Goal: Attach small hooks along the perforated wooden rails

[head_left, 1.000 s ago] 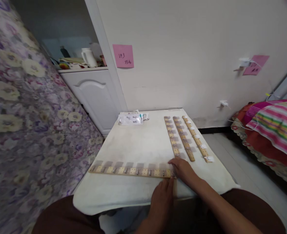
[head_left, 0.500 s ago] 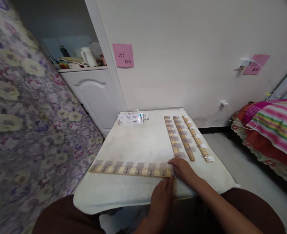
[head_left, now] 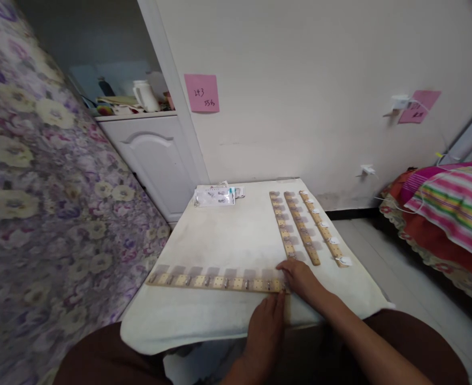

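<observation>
A long wooden strip [head_left: 218, 282] lies across the near part of the table, bearing a row of small metal clips and clear plastic flaps. My right hand [head_left: 300, 279] is curled over its right end, index fingertip on the last flap; the thumb is hidden. From the near side, my left hand [head_left: 266, 323] has its fingers together, with the index fingertip against the strip's right end by the last metal clip. What exactly the fingertips pinch there is too small to tell.
Three similar strips lie lengthwise at the right: a left one [head_left: 283, 224], a middle one [head_left: 302, 227] and a right one [head_left: 325, 231] with white tags. Clear packets [head_left: 214, 197] sit at the back left of the white-covered table [head_left: 220, 235]. A wall stands behind; a floral curtain [head_left: 79, 214] hangs left.
Almost nothing differs. Both hands stay at the strip's right end, and the view has shifted very slightly.
</observation>
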Action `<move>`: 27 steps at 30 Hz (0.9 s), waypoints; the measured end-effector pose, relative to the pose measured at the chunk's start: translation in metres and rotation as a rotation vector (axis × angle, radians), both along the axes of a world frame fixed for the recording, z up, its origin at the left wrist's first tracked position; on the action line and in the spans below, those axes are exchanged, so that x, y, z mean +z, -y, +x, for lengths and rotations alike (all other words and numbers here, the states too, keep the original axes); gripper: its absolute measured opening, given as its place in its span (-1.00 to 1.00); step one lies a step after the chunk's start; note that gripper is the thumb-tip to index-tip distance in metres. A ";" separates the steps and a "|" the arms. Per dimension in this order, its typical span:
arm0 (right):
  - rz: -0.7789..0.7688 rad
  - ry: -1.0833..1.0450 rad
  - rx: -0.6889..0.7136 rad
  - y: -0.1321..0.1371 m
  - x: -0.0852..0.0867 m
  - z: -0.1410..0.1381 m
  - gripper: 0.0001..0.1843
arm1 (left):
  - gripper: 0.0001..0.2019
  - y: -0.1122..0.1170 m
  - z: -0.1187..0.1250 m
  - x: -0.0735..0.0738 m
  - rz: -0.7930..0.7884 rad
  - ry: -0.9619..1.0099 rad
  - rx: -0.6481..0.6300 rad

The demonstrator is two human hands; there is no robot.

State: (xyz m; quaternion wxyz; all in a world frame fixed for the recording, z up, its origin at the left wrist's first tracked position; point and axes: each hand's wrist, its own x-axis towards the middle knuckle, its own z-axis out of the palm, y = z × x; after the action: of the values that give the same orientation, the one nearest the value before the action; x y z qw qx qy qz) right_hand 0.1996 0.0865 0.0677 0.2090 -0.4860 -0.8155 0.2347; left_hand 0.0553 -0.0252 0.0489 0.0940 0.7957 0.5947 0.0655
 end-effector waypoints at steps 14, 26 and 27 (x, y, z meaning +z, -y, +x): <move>-0.010 -0.026 0.015 0.001 0.000 0.002 -0.63 | -0.46 -0.001 0.001 0.007 -0.030 -0.007 0.007; -0.125 -0.081 -0.029 0.010 0.011 0.007 -0.61 | -0.46 -0.002 0.000 0.003 0.008 -0.004 -0.016; -0.128 -0.075 -0.033 0.009 0.012 0.006 -0.61 | -0.46 -0.002 0.000 0.002 0.022 -0.005 -0.020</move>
State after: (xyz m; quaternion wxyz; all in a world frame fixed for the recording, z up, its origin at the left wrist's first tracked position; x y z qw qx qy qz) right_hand 0.2059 0.0773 0.0794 0.2118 -0.5024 -0.7824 0.3011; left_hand 0.0550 -0.0230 0.0506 0.0846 0.8028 0.5861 0.0691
